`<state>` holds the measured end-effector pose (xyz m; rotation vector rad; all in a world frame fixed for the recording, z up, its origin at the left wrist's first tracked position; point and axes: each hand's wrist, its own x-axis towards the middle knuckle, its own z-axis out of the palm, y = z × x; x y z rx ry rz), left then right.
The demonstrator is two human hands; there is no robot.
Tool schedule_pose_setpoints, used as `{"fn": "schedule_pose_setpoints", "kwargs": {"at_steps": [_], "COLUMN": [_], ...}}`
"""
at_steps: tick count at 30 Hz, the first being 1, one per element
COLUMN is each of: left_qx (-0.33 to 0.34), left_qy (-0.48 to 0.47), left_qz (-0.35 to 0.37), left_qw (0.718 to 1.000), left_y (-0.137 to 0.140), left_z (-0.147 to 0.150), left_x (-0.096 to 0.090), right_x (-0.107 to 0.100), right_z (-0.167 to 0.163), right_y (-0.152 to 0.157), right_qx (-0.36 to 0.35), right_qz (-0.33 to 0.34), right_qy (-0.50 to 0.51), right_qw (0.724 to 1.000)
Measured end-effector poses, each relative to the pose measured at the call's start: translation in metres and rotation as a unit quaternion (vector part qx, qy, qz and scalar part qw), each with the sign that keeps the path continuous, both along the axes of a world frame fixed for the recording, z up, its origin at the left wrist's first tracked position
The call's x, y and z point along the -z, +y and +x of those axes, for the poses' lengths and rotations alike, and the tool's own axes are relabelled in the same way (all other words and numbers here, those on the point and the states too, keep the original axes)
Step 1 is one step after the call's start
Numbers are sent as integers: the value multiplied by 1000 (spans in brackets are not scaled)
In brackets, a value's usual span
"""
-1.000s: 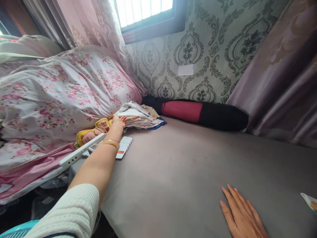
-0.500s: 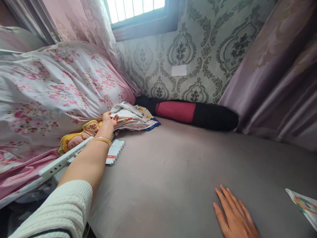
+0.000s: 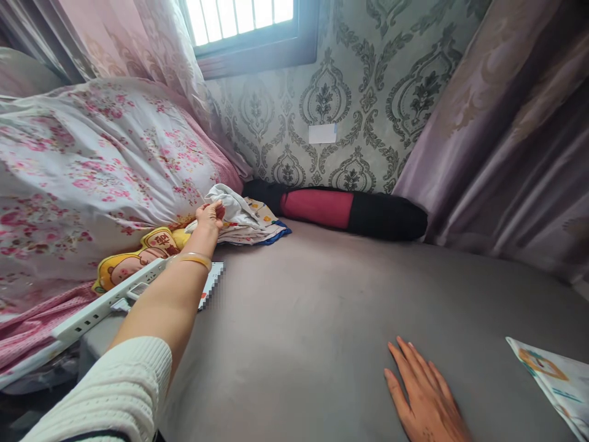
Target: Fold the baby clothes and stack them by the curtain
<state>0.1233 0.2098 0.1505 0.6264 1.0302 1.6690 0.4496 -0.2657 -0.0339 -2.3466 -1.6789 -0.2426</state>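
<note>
My left hand [image 3: 210,213] reaches to the far left of the bed, its fingers closed on the white garment [image 3: 235,207] on top of a pile of clothes. A lifted fold of it stands above my fingers; their tips are partly hidden. Under it lies a patterned garment [image 3: 269,216] with a blue edge. My right hand [image 3: 426,399] rests flat on the grey bed sheet [image 3: 313,319], fingers apart, holding nothing.
Beside my left forearm are a white power strip [image 3: 108,301], a yellow cartoon cushion [image 3: 122,270] and a partly blurred white box [image 3: 212,285]. Floral bedding [image 3: 105,159] is heaped at left. A black-and-red bolster [image 3: 317,209] lies along the wall; folded printed cloth [image 3: 552,374] sits at right.
My left fingers, looser before, have closed on the white garment, and its near edge is drawn up slightly. My right hand stays flat. The view has shifted a little to the right.
</note>
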Motion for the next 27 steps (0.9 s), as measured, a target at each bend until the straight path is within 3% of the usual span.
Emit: {"fn": "schedule_pose_setpoints", "kwargs": {"at_steps": [6, 11, 18, 27], "left_qx": [33, 77, 171, 235], "left_qy": [-17, -29, -117, -221], "left_qz": [-16, 15, 85, 33], "left_qw": [999, 997, 975, 946], "left_y": [-14, -31, -56, -87], "left_z": [21, 41, 72, 122], "left_x": [3, 3, -9, -7], "right_x": [-4, -10, -15, -26], "right_z": [-5, -7, -11, -16], "right_y": [0, 0, -1, -2], "right_qx": [6, 8, 9, 8], "right_qz": [-6, -4, -15, -34], "right_qy": [0, 16, 21, 22], "right_qw": [1000, 1000, 1000, 999]}}
